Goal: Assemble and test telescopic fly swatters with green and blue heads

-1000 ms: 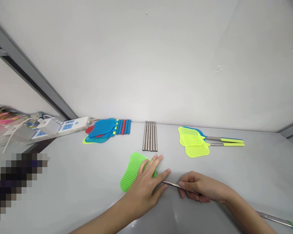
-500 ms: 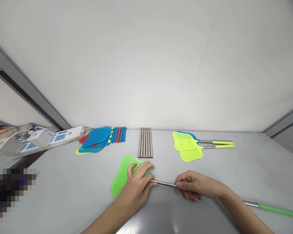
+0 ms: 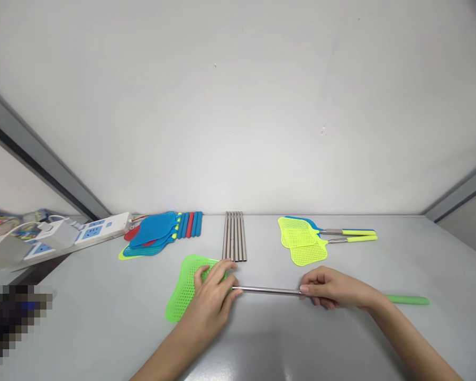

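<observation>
Low over the grey table, a green fly swatter [image 3: 188, 286] stretches between my two hands. My left hand [image 3: 214, 291] grips it where the perforated head joins the metal rod, covering the joint and part of the head. Further right, my right hand [image 3: 327, 287] pinches the metal rod [image 3: 265, 290] between thumb and fingers. The green handle [image 3: 408, 299] sticks out to the right from behind my right wrist and forearm, which hide the part between.
Several metal tubes [image 3: 234, 237] lie side by side near the wall. Left of them are blue and red handles [image 3: 190, 225], stacked swatter heads [image 3: 153, 230] and a power strip [image 3: 103, 230]. Yellow and blue swatters [image 3: 307, 248] lie at the back right.
My right hand has moved right along with the rod, so more bare rod shows between my hands. The green handle has swung up nearly level and lies further left. The view has shifted slightly.
</observation>
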`<action>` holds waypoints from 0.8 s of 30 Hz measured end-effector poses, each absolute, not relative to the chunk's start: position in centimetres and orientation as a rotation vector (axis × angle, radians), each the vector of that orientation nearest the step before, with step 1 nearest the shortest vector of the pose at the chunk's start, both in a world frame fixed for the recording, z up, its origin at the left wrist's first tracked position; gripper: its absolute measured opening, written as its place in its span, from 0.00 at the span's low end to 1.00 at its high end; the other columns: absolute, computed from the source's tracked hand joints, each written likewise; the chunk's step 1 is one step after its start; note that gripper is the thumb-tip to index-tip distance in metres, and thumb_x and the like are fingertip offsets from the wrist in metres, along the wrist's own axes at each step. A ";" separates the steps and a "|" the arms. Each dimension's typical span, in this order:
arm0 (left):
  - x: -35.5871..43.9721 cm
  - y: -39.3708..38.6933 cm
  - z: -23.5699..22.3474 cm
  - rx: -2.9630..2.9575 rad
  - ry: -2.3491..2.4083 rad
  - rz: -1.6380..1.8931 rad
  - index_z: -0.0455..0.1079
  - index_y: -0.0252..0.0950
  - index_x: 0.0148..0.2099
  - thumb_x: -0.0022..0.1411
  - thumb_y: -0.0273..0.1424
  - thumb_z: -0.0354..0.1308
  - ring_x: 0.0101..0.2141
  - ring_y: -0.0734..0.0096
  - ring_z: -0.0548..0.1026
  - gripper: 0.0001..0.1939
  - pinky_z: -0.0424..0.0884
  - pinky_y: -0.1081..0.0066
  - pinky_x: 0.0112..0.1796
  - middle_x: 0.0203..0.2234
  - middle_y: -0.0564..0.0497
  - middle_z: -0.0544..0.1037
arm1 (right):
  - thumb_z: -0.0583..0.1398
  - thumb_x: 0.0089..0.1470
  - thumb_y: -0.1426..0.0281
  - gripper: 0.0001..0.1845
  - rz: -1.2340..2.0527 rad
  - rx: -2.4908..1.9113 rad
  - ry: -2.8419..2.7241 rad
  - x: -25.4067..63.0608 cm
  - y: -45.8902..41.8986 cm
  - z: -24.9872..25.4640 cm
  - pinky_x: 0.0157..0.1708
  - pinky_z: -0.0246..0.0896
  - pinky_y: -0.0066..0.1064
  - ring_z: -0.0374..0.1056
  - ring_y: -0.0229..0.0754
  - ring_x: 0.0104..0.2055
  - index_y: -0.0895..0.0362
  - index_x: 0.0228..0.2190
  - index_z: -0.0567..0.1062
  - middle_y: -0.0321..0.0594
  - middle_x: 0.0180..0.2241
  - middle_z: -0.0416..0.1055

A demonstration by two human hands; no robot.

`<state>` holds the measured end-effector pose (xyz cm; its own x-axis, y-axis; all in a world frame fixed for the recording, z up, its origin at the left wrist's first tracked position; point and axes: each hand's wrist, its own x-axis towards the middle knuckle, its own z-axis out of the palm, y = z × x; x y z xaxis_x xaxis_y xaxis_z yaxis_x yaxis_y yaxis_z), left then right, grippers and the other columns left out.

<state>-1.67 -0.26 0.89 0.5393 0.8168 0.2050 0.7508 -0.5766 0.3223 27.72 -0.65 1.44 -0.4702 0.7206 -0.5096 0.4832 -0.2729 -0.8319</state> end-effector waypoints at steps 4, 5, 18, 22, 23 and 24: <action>-1.7 -0.3 1.0 2.579 1.271 0.496 0.63 0.38 0.34 0.62 0.27 0.44 0.47 0.62 0.63 0.08 0.51 0.55 0.48 0.42 0.48 0.67 | 0.55 0.50 0.55 0.19 1.815 -1.531 -1.780 27.4 -0.7 1.5 0.15 0.42 0.21 0.53 0.28 0.16 0.60 0.26 0.69 0.33 0.20 0.62; -1.7 -0.4 1.0 2.568 1.244 0.480 0.63 0.38 0.33 0.62 0.26 0.44 0.45 0.63 0.64 0.08 0.51 0.56 0.48 0.39 0.49 0.67 | 0.55 0.50 0.55 0.19 1.814 -1.542 -1.780 27.4 -0.7 1.6 0.14 0.42 0.21 0.53 0.28 0.16 0.60 0.26 0.69 0.33 0.20 0.62; -0.9 -1.1 1.8 2.464 1.108 0.310 0.59 0.37 0.27 0.63 0.30 0.43 0.32 0.68 0.64 0.12 0.60 0.68 0.36 0.26 0.53 0.66 | 0.54 0.51 0.54 0.20 1.805 -1.551 -1.775 27.1 -0.9 1.6 0.14 0.40 0.21 0.51 0.28 0.15 0.59 0.27 0.68 0.32 0.18 0.61; -0.7 -1.3 2.1 2.440 1.061 0.255 0.60 0.37 0.28 0.64 0.32 0.42 0.31 0.67 0.65 0.13 0.60 0.68 0.33 0.24 0.53 0.68 | 0.52 0.52 0.53 0.22 1.812 -1.529 -1.755 27.1 -0.9 1.6 0.14 0.41 0.21 0.53 0.28 0.15 0.60 0.30 0.70 0.33 0.19 0.63; -0.7 -1.3 2.1 2.439 1.057 0.252 0.60 0.37 0.28 0.64 0.33 0.42 0.31 0.67 0.65 0.13 0.60 0.68 0.33 0.24 0.53 0.68 | 0.51 0.52 0.53 0.22 1.817 -1.524 -1.744 27.1 -0.9 1.6 0.14 0.42 0.21 0.54 0.28 0.15 0.60 0.31 0.70 0.33 0.19 0.64; -0.7 -1.2 2.0 2.440 1.056 0.251 0.60 0.37 0.28 0.64 0.34 0.42 0.31 0.67 0.65 0.14 0.60 0.68 0.32 0.23 0.53 0.69 | 0.51 0.52 0.52 0.22 1.825 -1.521 -1.731 27.2 -0.9 1.6 0.14 0.43 0.20 0.55 0.29 0.15 0.60 0.32 0.70 0.34 0.20 0.65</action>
